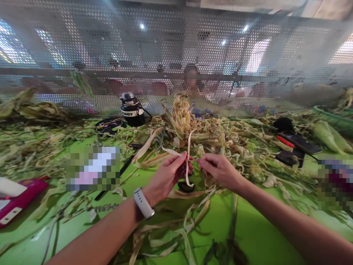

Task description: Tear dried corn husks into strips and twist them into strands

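Near the centre, my left hand [169,173], with a white watch band on its wrist, pinches a pale husk strip [189,147]. The strip rises above the fingers and curls down below them. Just to the right, my right hand [217,167] is closed with thumb and fingertips together, close to the strip; what it pinches is too small to make out. Under the hands a small dark round object [186,186] rests on the green table [264,224]. Behind the hands stands a bundle of dry husks [181,114].
Loose husks [33,143] cover much of the table. A black bottle [132,110] stands behind left; a magenta power strip [22,198] lies at the left. Dark devices [298,143] lie at the right. Behind a perforated metal screen [154,44], a person shows faintly.
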A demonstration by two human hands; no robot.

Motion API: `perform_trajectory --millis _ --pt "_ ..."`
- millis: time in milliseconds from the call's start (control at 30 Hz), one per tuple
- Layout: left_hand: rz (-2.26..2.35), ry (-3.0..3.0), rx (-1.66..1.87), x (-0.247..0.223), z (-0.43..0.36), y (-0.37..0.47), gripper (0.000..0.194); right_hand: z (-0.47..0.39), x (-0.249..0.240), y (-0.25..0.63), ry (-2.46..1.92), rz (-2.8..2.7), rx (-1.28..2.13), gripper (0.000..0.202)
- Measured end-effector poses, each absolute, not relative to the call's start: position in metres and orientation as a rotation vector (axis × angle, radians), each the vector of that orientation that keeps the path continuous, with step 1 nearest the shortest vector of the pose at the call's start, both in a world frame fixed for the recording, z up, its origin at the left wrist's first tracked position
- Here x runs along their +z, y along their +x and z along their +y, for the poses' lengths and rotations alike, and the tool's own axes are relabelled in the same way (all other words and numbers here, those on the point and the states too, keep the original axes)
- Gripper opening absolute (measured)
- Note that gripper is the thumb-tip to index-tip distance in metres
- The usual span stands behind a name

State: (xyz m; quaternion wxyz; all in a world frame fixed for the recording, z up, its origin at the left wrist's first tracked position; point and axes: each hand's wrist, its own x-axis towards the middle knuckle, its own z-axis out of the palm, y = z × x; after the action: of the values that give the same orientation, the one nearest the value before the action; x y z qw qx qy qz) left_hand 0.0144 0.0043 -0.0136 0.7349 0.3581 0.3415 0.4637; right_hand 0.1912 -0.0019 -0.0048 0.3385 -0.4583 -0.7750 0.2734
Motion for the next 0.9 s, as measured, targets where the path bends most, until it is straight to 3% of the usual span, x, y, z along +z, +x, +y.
perform_trajectory --millis 100,167,267,467,633,733,833,900 --pt "0.733 0.835 1.034 -0.013 0.004 0.014 0.019 -0.005 -0.002 0.192 -1.192 -1.96 0.224 0.015" --pt "0.748 0.926 1.066 -0.014 0.004 0.014 0.02 -0.012 0.001 0.189 -1.149 -1.993 0.02 0.016" --pt "0.776 1.017 1.1 -0.016 0.003 0.017 0.022 -0.022 0.001 0.182 -1.145 -2.194 0.193 0.026" --pt "0.773 1.089 1.066 -0.016 -0.001 0.021 0.023 -0.023 -0.011 0.172 -1.2 -2.16 0.566 0.019" --pt "0.864 1.103 1.051 -0.012 0.0 0.016 0.025 -0.023 -0.015 0.171 -1.104 -2.264 0.666 0.016" --pt "0.865 1.124 1.017 -0.012 0.002 0.012 0.025 -0.025 -0.01 0.174 -1.064 -2.244 0.507 0.014" --pt "0.873 1.208 0.885 -0.014 0.002 0.012 0.022 -0.028 0.0 0.179 -0.972 -2.17 0.124 0.009" --pt "0.863 1.308 0.803 -0.016 -0.001 0.014 0.016 -0.028 0.005 0.181 -0.917 -2.146 -0.044 0.02"
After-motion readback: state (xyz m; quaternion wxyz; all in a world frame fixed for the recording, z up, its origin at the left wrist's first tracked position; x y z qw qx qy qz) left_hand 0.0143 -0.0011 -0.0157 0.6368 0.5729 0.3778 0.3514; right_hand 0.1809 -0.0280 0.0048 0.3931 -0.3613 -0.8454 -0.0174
